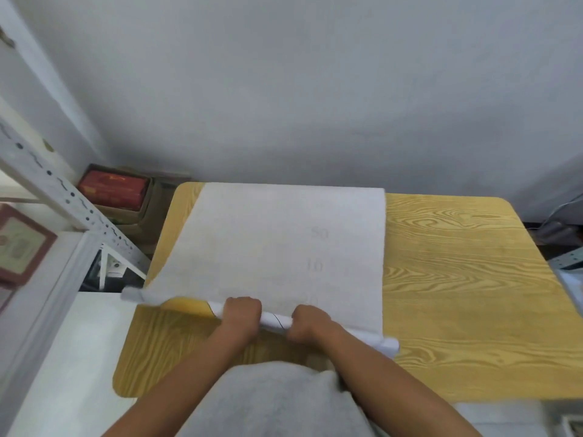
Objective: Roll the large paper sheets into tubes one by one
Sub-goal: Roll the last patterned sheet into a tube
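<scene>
A large white paper sheet (277,244) lies on the wood-grain table (457,279), reaching to its far edge. Faint numbers show through the paper. Its near edge is curled into a thin roll (274,321) that runs slantwise from left to lower right. My left hand (241,313) grips the roll near its middle. My right hand (306,323) grips it a short way to the right. The roll's right end (389,343) sticks out past the sheet's side edge. The left near corner of the sheet (135,294) is lifted and loose, off the table's edge.
A grey wall stands right behind the table. A white metal shelf frame (63,190) slants along the left, with a red box (113,187) in a carton behind it. A white surface (72,357) adjoins the table's left side. Dark clutter sits at far right.
</scene>
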